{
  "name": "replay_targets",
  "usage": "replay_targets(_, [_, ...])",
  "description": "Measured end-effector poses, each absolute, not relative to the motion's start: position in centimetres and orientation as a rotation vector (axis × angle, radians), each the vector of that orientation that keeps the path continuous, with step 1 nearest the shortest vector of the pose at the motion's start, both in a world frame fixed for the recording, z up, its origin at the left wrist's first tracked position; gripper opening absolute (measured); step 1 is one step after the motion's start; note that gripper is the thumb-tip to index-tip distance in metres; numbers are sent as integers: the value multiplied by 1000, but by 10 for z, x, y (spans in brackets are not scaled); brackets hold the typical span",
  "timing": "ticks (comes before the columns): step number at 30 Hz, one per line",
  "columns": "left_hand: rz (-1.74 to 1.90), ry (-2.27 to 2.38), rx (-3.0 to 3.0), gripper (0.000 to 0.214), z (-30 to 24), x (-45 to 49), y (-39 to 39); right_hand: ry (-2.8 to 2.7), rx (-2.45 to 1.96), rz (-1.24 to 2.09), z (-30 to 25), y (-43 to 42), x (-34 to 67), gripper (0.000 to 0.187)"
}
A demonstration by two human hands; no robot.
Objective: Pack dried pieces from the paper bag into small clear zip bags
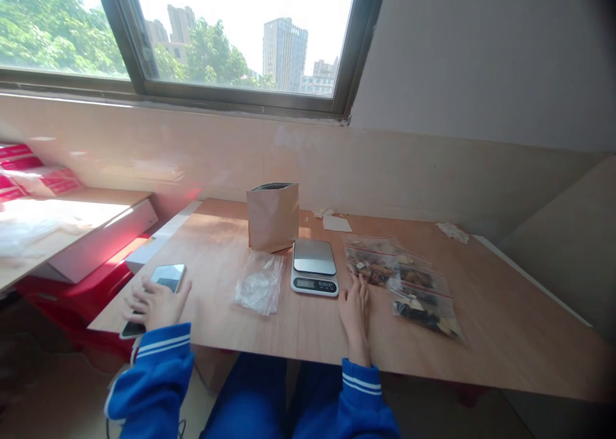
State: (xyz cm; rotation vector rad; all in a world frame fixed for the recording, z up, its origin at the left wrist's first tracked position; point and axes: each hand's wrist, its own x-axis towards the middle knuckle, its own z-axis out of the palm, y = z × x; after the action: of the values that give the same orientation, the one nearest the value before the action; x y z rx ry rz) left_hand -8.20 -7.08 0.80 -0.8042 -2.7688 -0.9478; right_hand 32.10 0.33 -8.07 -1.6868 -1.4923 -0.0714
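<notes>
My left hand (161, 303) lies over a smartphone (168, 276) at the table's left edge, its fingers spread and covering the phone's middle. On the table to the right of a small digital kitchen scale (314, 259) rests my right hand (355, 303), fingers stretched out and nothing gripped. Its fingertips reach the near edge of a clear zip bag of brown dried pieces (370, 269); whether they touch it I cannot tell. The scale's plate is bare. Left of the scale is a stack of clear plastic bags (260, 284), and behind them a brown paper pouch (273, 219) stands upright with its top open.
More filled zip bags (426, 310) lie at the right of the wooden table (500, 336). A white paper piece (337, 223) and crumpled tissue (452, 232) are near the wall. A red stool (81, 291) and another table (110, 200) stand to the left.
</notes>
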Motion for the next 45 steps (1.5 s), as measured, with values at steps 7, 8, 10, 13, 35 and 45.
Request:
replay_targets(7, [-592, -2924, -783, 88, 3, -110, -76, -1449, -1700, -66, -76, 5, 320, 48])
replay_targets(8, [-568, -2903, -808, 88, 4, -110, -76, -1441, -1699, -64, -75, 5, 321, 48])
replay_targets(10, [-532, -2876, -879, 89, 5, -110, -79, -1423, -1694, -70, -72, 7, 322, 49])
replay_targets(13, [-486, -2880, -956, 90, 6, -114, -84, -1438, -1691, -87, -69, 14, 326, 52])
replay_targets(35, [-454, -2982, -1049, 97, 14, -115, -97, -1594, -2004, -187, -49, 32, 330, 39])
replay_targets(45, [-354, -2952, -1092, 86, 14, -113, -110, -1579, -2052, -210, -45, 29, 330, 28])
